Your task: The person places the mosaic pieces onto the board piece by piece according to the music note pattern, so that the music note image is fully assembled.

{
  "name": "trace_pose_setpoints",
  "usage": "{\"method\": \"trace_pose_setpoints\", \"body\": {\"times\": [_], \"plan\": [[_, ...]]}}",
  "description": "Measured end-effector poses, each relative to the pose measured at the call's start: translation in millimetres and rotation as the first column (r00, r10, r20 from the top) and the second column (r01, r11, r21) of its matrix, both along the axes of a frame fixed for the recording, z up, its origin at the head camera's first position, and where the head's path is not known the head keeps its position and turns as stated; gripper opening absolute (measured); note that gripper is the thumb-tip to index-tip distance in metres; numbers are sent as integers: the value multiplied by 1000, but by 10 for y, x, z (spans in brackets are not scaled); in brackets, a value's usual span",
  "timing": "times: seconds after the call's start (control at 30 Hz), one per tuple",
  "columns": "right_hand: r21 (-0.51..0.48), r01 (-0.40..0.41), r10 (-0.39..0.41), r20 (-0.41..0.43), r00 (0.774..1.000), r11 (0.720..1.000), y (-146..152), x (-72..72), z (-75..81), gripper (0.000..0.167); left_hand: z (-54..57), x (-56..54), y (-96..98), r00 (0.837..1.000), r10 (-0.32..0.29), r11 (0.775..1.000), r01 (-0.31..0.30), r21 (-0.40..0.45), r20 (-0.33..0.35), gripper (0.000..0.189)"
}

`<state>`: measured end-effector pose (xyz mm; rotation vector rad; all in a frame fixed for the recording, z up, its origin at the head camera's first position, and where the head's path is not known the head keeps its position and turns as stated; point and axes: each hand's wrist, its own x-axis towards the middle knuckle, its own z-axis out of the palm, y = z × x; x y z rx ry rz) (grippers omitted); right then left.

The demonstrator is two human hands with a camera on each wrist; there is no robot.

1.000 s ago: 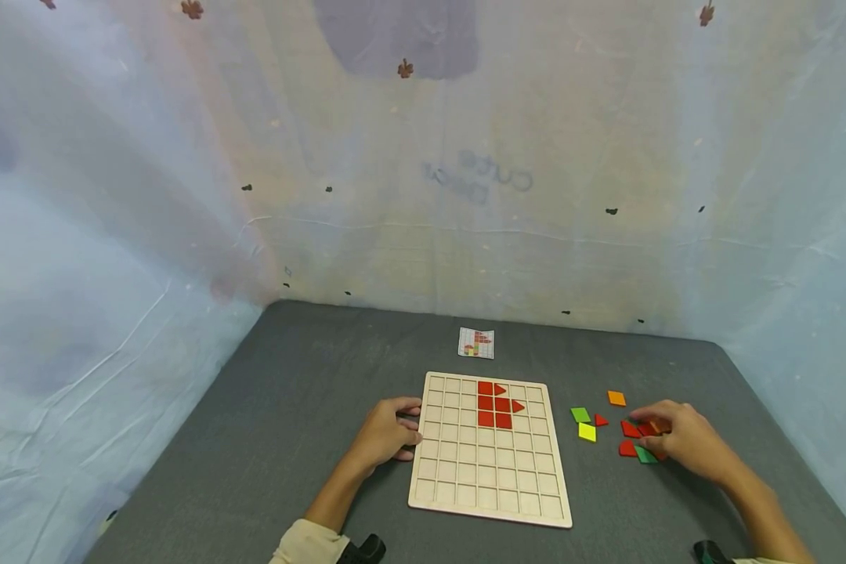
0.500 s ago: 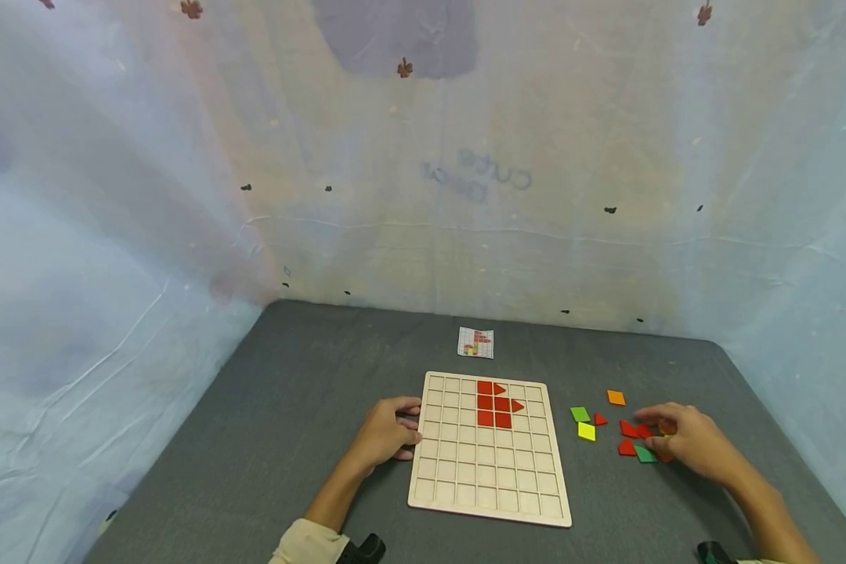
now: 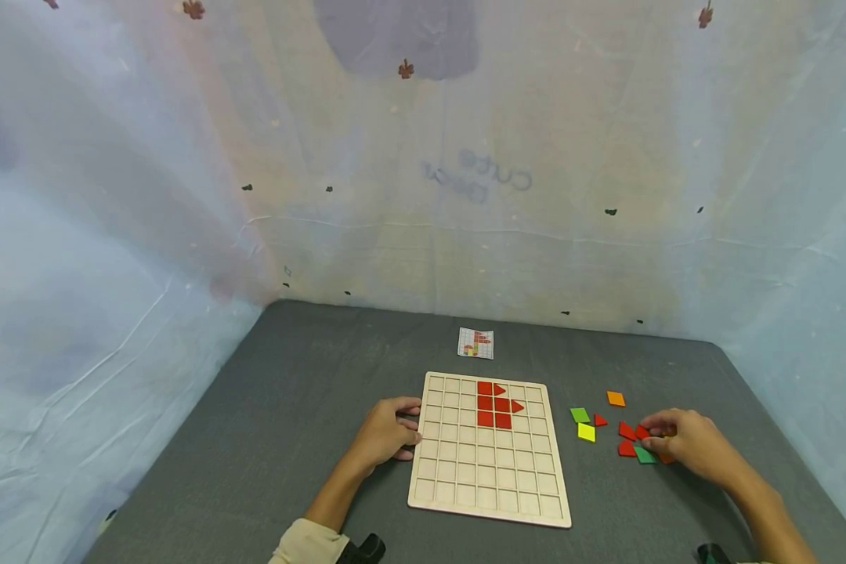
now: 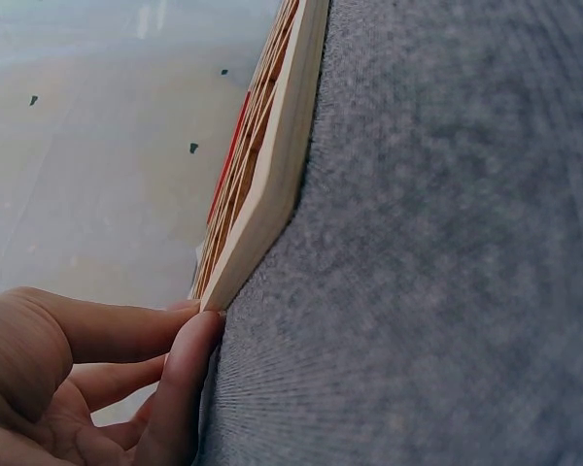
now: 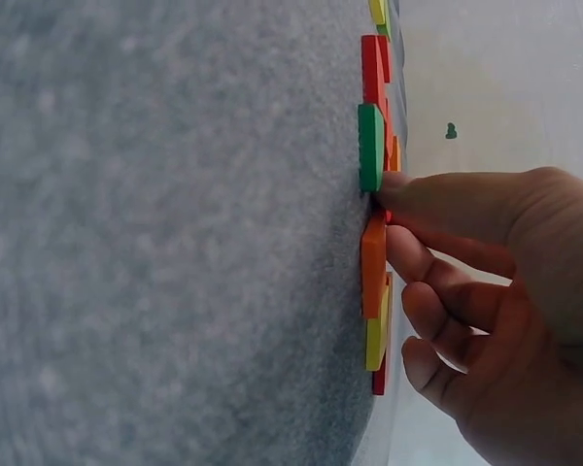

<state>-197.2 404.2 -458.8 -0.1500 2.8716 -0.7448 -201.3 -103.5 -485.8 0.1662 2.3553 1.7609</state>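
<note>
A wooden grid board lies on the grey table, with several red square and triangular tiles in its upper cells. At the board's left edge is my left hand; in the left wrist view its thumb and finger pinch the edge near a corner. My right hand reaches into the loose pieces at the right. Its thumb and index finger lie on either side of a red tile, low over the table. Beside the thumb are a green tile and an orange tile, partly hidden by the hand from above.
Other loose tiles lie right of the board: a light green one, a yellow one, an orange one and several red ones. A small printed pattern card lies behind the board. Pale sheeting rises behind the table.
My right hand's fingertips have moved slightly right and toward me, around a red tile; the orange piece seen by them is now covered. Red tiles have shifted slightly. My left hand stays put.
</note>
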Motion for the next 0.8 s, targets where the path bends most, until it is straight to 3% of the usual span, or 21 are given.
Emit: {"method": "trace_pose_setpoints", "body": {"times": [0.2, 0.4, 0.63, 0.8], "plan": [[-25, -6, 6, 0, 1000, 1000, 4, 26, -1, 29, -1, 3, 5, 1000, 4, 1000, -4, -3, 1, 61], [-23, -25, 22, -87, 996, 999, 39, 84, 25, 27, -15, 4, 0, 1000, 2, 1000, -2, 0, 6, 61], [34, 20, -13, -195, 981, 999, 165, 124, 76, 26, 3, 3, -4, 1000, -6, 1000, 6, 5, 12, 61], [47, 67, -56, -197, 979, 997, 274, 137, 105, 28, 14, 1, -4, 1000, -2, 1000, 2, -1, 6, 62]]}}
